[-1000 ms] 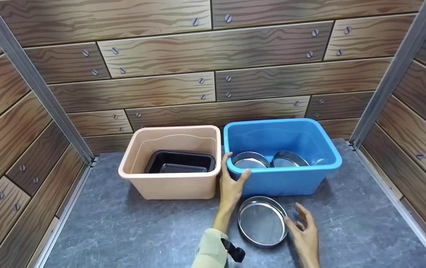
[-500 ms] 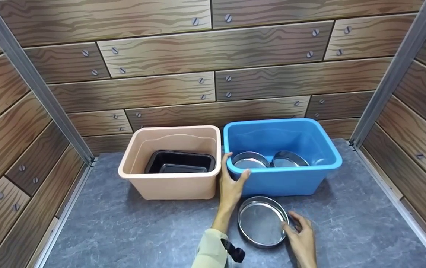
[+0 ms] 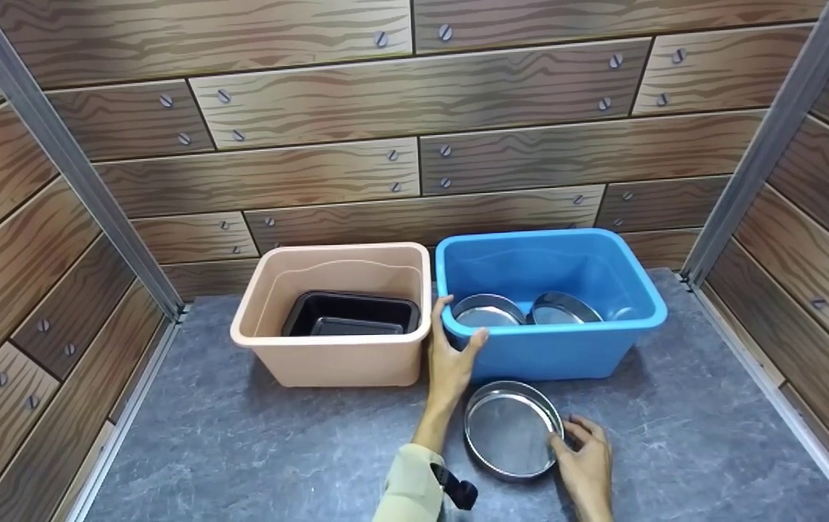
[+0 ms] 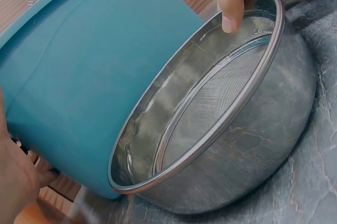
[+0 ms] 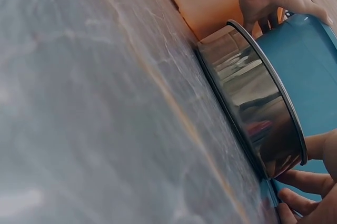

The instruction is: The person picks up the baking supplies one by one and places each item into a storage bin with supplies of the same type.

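Note:
A round metal sieve (image 3: 505, 435) with a fine mesh bottom sits on the grey tabletop in front of the blue bin (image 3: 552, 355). My right hand (image 3: 585, 460) pinches its right rim, the thumb inside the wall and the fingers outside; the left wrist view shows this thumb over the sieve's rim (image 4: 231, 113). My left hand (image 3: 451, 366) grips the front left corner of the blue bin, thumb at the front rim and fingers along the left side. Two more sieves, a left one (image 3: 487, 312) and a right one (image 3: 563, 312), lie inside that bin.
Left of the blue bin stands a peach bin (image 3: 346, 362) holding a black rectangular pan (image 3: 356, 328). Wood-patterned walls (image 3: 313, 167) with metal corner posts enclose the table at the back and sides.
My right hand has moved from beside the sieve onto its right rim and closed its thumb and fingers on it. The left hand and the bins stay put.

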Demonstrator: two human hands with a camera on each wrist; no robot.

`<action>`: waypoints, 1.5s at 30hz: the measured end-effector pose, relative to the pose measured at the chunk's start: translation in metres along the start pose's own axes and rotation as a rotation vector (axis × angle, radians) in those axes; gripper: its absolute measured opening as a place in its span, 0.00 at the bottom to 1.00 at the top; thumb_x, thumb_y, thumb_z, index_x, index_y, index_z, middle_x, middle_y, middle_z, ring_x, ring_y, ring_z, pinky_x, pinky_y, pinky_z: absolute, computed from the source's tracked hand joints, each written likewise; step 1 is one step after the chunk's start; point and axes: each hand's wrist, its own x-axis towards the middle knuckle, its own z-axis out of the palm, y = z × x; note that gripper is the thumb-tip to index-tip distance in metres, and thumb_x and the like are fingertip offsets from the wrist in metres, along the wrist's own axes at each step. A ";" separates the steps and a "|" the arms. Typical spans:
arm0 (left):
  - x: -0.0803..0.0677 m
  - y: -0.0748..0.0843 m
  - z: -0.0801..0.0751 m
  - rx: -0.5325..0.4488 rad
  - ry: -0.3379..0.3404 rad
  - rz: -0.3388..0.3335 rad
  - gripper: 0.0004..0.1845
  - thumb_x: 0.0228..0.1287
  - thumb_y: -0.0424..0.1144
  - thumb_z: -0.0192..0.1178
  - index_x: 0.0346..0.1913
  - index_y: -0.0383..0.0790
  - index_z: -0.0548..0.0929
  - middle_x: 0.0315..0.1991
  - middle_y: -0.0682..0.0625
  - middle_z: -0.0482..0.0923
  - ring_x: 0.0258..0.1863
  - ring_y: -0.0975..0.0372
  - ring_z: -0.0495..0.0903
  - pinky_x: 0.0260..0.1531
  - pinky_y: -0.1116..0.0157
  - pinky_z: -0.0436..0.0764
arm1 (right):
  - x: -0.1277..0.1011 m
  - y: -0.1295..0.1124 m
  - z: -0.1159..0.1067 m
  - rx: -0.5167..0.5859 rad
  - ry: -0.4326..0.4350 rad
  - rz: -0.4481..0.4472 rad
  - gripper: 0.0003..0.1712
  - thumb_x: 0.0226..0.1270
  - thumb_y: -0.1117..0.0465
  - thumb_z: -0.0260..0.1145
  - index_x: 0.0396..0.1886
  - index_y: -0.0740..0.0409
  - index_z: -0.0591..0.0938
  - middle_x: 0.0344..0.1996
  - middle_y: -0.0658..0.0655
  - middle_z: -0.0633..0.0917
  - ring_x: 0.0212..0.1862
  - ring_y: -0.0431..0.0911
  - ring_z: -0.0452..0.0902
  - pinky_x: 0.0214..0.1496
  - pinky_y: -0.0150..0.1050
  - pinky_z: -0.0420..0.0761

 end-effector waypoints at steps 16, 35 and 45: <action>-0.001 0.002 0.000 0.001 0.001 -0.002 0.41 0.52 0.57 0.70 0.68 0.67 0.62 0.70 0.52 0.64 0.67 0.62 0.65 0.68 0.56 0.62 | 0.000 0.001 0.004 -0.052 0.118 -0.045 0.14 0.65 0.67 0.60 0.44 0.73 0.85 0.52 0.66 0.81 0.57 0.62 0.72 0.58 0.50 0.65; 0.001 -0.002 0.002 -0.028 0.018 0.014 0.42 0.52 0.48 0.72 0.70 0.57 0.63 0.69 0.48 0.65 0.65 0.57 0.68 0.66 0.53 0.65 | 0.000 -0.007 -0.009 0.041 0.147 0.118 0.23 0.72 0.52 0.57 0.55 0.64 0.81 0.51 0.71 0.81 0.59 0.65 0.73 0.61 0.56 0.68; 0.000 0.001 0.000 0.007 0.005 -0.012 0.40 0.52 0.57 0.70 0.68 0.68 0.62 0.69 0.53 0.66 0.64 0.61 0.68 0.66 0.57 0.65 | -0.003 -0.010 -0.007 0.106 0.135 0.117 0.23 0.73 0.50 0.56 0.58 0.59 0.81 0.54 0.65 0.82 0.53 0.53 0.77 0.51 0.36 0.70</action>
